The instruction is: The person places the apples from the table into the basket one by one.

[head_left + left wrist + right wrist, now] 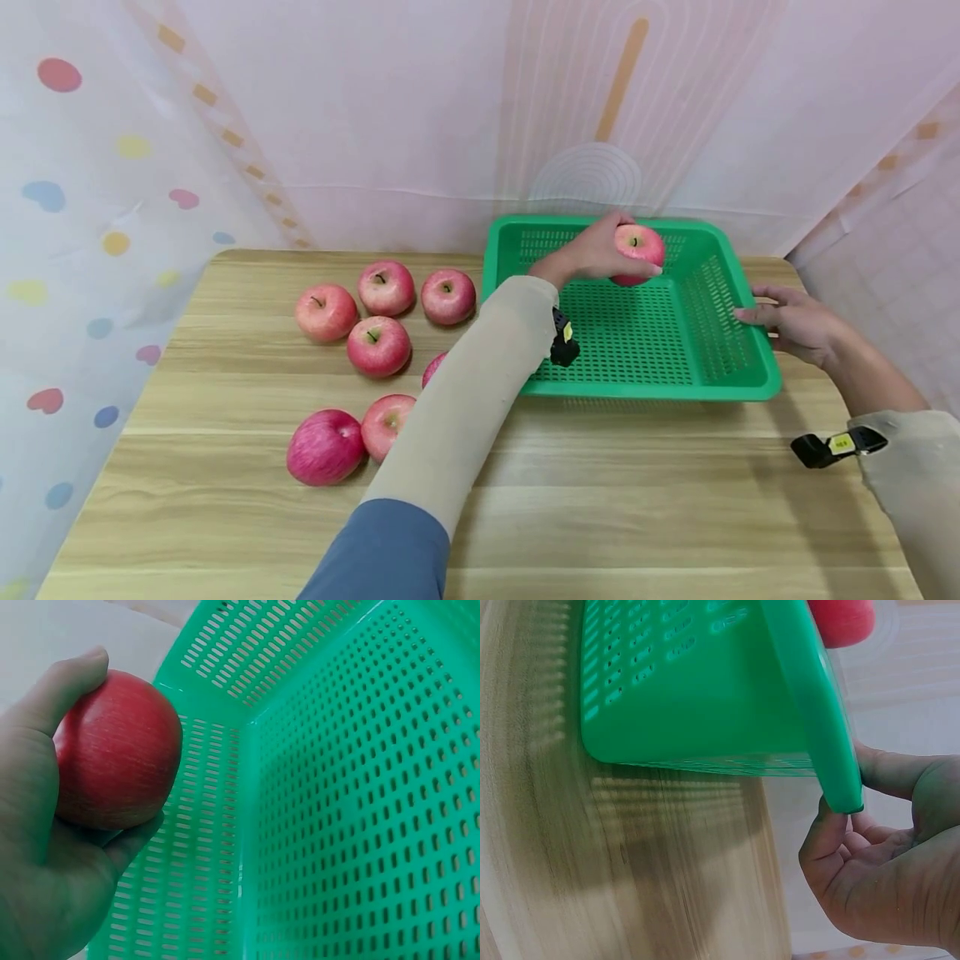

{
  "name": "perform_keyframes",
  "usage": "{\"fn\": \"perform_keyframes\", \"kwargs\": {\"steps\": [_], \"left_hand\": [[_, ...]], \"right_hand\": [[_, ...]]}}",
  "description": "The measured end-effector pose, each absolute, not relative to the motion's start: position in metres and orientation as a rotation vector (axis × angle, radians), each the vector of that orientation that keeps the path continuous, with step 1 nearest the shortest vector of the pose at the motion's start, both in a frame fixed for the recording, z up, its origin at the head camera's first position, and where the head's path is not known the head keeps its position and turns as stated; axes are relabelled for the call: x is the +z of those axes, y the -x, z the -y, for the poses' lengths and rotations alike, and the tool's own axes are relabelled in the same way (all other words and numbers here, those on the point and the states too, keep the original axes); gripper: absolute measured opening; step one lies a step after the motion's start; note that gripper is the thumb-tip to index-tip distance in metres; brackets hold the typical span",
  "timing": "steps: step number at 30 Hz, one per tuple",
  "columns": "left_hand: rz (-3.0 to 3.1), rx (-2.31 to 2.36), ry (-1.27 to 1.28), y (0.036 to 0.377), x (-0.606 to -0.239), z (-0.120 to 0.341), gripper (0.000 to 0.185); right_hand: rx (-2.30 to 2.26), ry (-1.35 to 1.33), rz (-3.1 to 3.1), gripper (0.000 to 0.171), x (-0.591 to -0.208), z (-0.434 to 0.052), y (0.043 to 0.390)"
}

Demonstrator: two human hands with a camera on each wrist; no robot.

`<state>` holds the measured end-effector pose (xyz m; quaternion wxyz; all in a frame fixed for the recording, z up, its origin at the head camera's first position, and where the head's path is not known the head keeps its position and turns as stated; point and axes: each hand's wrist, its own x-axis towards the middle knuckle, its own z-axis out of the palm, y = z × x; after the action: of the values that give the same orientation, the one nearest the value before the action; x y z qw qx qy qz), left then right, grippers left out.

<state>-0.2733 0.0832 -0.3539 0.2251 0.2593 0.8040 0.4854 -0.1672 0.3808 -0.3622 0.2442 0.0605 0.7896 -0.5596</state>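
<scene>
Left hand (pixel 592 250) grasps red apple (pixel 639 252), fingers curled round it, held over far part of green basket (pixel 738 367), about 12 o'clock inside it. Right hand (pixel 787 321) at basket's 3 o'clock rim, thumb above, fingers under edge, gripping rim. Seven loose apples (pixel 378 346) on wooden table (pixel 600 500) at basket's 9 o'clock, one partly hidden by sleeve.
</scene>
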Motion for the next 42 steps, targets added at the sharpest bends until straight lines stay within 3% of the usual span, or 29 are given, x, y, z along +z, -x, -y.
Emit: {"fn": "perform_keyframes", "kwargs": {"steps": [10, 24, 42], "left_hand": [[-2.186, 1.306, -0.779, 0.269, -0.369, -0.087, 0.069], [-2.274, 1.125, -0.811, 0.270, -0.387, -0.088, 0.088], [-2.363, 1.010, -0.682, 0.266, -0.399, -0.086, 0.094]], "right_hand": [[-1.564, -0.172, -2.130, 0.022, -0.363, -0.380, 0.165], [-1.534, -0.180, -2.140, 0.025, -0.361, -0.378, 0.167], [-1.569, -0.181, -2.114, 0.023, -0.359, -0.376, 0.164]]}}
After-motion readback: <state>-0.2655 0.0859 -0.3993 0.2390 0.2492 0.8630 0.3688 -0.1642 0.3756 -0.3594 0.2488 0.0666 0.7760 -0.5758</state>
